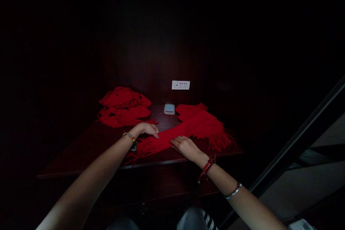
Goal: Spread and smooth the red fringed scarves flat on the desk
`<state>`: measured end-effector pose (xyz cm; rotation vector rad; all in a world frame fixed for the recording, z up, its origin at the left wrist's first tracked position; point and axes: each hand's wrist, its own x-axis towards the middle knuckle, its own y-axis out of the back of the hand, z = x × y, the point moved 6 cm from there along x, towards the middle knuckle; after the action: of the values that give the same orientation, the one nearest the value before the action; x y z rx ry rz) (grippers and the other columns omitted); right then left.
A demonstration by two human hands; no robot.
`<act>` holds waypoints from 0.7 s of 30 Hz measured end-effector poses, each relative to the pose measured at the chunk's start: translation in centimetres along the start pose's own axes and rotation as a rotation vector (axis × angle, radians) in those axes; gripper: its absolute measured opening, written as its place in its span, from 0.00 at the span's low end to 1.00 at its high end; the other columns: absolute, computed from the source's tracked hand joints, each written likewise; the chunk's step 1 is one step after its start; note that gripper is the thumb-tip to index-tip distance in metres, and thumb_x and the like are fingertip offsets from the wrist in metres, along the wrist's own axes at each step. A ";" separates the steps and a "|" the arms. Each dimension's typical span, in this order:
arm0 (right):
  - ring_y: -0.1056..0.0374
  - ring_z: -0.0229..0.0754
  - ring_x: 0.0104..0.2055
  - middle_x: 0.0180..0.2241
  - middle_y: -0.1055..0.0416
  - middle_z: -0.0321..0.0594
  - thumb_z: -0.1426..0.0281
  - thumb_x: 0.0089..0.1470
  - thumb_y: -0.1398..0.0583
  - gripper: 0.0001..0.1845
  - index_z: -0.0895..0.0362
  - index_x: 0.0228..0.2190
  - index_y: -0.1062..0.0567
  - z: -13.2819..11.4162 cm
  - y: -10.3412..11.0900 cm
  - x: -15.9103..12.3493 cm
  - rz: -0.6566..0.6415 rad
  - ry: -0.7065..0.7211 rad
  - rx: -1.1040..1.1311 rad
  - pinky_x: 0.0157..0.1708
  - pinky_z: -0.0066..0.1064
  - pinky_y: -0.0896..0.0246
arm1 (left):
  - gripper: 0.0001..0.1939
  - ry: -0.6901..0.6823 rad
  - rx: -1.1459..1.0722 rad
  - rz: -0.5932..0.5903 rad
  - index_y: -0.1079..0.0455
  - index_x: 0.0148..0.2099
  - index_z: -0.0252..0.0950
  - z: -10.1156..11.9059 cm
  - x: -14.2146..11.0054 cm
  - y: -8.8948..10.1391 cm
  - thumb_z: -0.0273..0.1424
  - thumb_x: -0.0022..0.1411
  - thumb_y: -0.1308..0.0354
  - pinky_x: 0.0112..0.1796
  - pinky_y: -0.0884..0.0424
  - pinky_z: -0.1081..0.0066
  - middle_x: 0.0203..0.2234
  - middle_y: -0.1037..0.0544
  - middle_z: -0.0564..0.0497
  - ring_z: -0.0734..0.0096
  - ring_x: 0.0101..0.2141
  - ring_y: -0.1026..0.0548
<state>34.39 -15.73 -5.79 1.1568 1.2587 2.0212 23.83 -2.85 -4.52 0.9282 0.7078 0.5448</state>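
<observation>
A red fringed scarf lies stretched across a dark wooden shelf, its left fringe reaching the front edge. My left hand is closed at the scarf's upper edge near that fringe, thumb and fingers pinching the cloth. On the scarf's lower edge rests my right hand, its fingers extended along the fabric and its thumb hidden. Under the scarf's right end are more folded red scarves, with fringe hanging to the right.
A crumpled heap of red scarves sits at the shelf's back left. Behind my hands lies a small pale phone-like object. A white socket plate is on the back wall. The dark shelf ends at a front edge near me.
</observation>
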 end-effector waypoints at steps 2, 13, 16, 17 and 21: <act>0.35 0.41 0.38 0.33 0.30 0.44 0.71 0.53 0.47 0.10 0.59 0.39 0.31 -0.6 0.1 0.1 0.006 0.046 0.006 0.38 0.32 0.43 | 0.10 -0.018 -0.101 -0.013 0.31 0.28 0.36 -0.8 -0.2 -0.1 0.33 0.39 0.44 0.27 0.42 0.77 0.24 0.28 0.57 0.74 0.27 0.35; 0.33 0.40 0.31 0.28 0.29 0.42 0.77 0.51 0.46 0.05 0.60 0.30 0.30 -3.6 0.1 3.7 -0.140 0.155 -0.063 0.28 0.26 0.44 | 0.10 0.028 -0.194 0.072 0.30 0.29 0.35 -2.6 0.5 -0.1 0.28 0.37 0.43 0.27 0.41 0.78 0.23 0.27 0.56 0.74 0.27 0.34; 0.33 0.39 0.31 0.29 0.29 0.43 0.79 0.50 0.46 0.07 0.59 0.32 0.31 -3.4 0.1 4.1 -0.158 0.187 -0.068 0.27 0.26 0.44 | 0.10 0.048 -0.208 0.080 0.30 0.29 0.35 -2.6 -0.2 -0.2 0.26 0.38 0.44 0.26 0.41 0.78 0.22 0.28 0.56 0.75 0.26 0.34; 0.33 0.39 0.31 0.29 0.30 0.43 0.79 0.50 0.46 0.07 0.59 0.33 0.31 -3.3 0.1 4.1 -0.146 0.175 -0.059 0.28 0.26 0.44 | 0.11 0.044 -0.226 0.087 0.31 0.30 0.35 -2.5 -0.4 -0.2 0.26 0.38 0.45 0.26 0.41 0.78 0.22 0.29 0.56 0.75 0.26 0.34; 0.35 0.39 0.33 0.31 0.32 0.42 0.76 0.52 0.49 0.09 0.58 0.36 0.32 -1.7 0.6 3.3 0.007 -0.001 0.038 0.31 0.27 0.42 | 0.15 0.005 -0.412 0.061 0.32 0.37 0.36 -1.4 -1.4 0.8 0.28 0.41 0.44 0.24 0.42 0.78 0.24 0.29 0.57 0.77 0.24 0.34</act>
<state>31.22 -14.36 -4.26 1.1809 1.2994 2.0094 21.77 -2.67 -4.03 0.5645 0.5454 0.7154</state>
